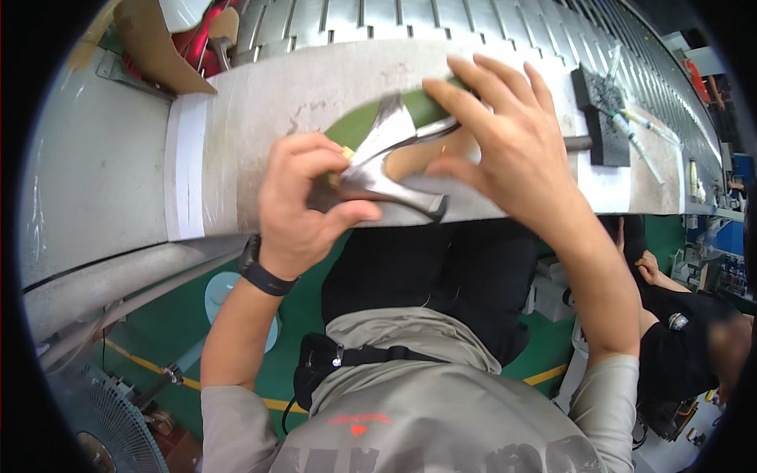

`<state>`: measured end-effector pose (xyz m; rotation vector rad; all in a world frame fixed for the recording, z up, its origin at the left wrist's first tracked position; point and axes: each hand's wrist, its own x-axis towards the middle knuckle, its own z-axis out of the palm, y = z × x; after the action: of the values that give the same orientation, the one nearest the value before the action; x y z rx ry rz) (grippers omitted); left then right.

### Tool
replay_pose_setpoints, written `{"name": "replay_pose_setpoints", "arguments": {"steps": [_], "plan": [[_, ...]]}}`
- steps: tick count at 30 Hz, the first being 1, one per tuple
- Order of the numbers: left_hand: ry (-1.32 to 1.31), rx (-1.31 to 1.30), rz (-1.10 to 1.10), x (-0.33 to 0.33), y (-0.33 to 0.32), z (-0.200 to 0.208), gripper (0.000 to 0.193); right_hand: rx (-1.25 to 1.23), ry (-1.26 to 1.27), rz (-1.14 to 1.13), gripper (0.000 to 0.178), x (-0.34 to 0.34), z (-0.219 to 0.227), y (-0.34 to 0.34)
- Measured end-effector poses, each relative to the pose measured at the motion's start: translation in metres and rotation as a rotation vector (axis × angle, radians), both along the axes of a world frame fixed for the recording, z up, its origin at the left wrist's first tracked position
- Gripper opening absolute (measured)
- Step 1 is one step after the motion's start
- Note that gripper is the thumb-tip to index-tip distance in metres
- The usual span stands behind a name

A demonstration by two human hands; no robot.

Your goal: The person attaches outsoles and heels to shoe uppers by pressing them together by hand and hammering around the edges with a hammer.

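Observation:
In both hands I have a curved part with a green back (pixel 353 124) and shiny silver arms (pixel 392 130), tilted just above the worktop's near edge. A tan area shows between the silver arms; motion blurs the part, and its exact kind is unclear. My left hand (pixel 298 193), with a black band on its wrist, pinches the left end between fingers and thumb, beside a small yellow piece. My right hand (pixel 505 130) spans the right end, long fingers spread over the green edge and thumb over the tan area. The right end is partly hidden.
The pale worktop (pixel 252 118) runs across, with a slatted metal conveyor (pixel 378 20) behind. A black block (pixel 603 118) and syringe-like tubes (pixel 639 150) lie right. Brown card (pixel 154 47) stands far left. A fan (pixel 110 430) is lower left; another person (pixel 678 323) sits right.

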<state>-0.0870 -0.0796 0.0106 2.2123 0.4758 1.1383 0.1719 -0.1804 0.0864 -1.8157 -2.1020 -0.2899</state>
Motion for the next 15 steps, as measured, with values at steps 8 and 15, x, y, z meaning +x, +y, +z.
{"name": "replay_pose_setpoints", "arguments": {"steps": [8, 15], "plan": [[0.208, -0.106, 0.014, 0.02, -0.013, 0.02, 0.044, 0.072, 0.259, 0.244, 0.048, 0.016, -0.025, 0.008], [0.263, -0.325, -0.049, 0.044, -0.003, 0.027, 0.036, 0.015, 0.138, 0.307, 0.032, 0.019, -0.022, 0.01]]}}
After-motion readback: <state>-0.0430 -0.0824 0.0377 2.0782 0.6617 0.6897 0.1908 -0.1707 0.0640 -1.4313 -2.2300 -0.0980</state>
